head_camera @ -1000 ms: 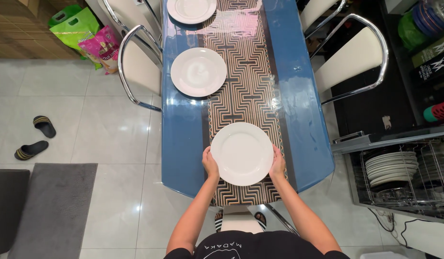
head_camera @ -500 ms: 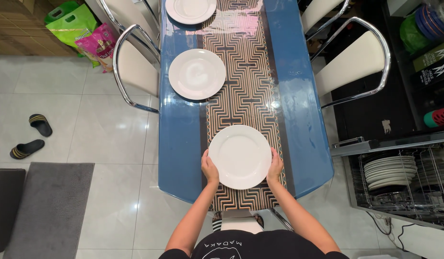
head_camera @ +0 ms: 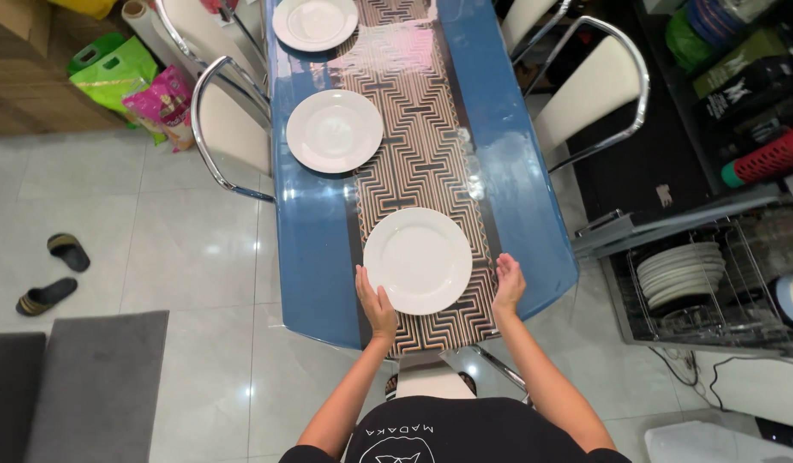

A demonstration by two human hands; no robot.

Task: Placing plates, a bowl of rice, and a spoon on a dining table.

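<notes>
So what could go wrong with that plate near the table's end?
The near plate lies on the patterned runner close to the blue glass table's end; a nudge from the left hand, which touches its rim, might slide it off. The right hand is clear of it, so only one side is steadied.

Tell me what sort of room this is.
Most likely a home dining area beside a kitchen. A long blue table with a patterned runner holds white plates, chairs stand along it, and a rack of stacked dishes sits to one side.
</notes>
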